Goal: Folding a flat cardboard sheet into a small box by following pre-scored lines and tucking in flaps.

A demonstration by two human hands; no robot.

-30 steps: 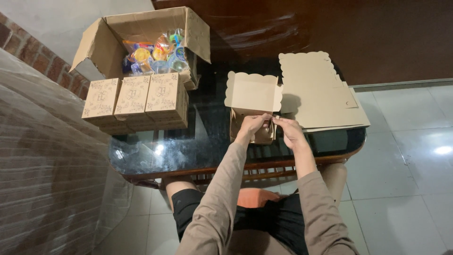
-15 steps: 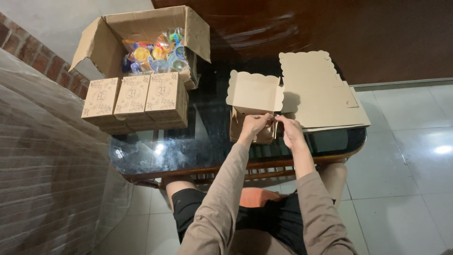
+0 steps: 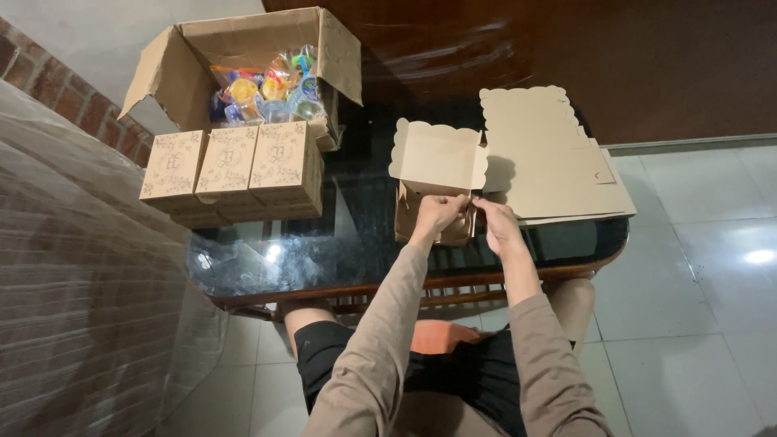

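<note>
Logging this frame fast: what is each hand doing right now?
Left hand: closed, gripping the half-folded brown cardboard box with the scalloped lid.
Right hand: fingers pinched on the same box's right side.

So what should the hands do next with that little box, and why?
Probably press the front flaps together and tuck them in. Both the left hand and right hand pinch the front of the small box, and its scalloped lid stands open, so it looks only half folded. Three finished boxes sit closed nearby.
</note>
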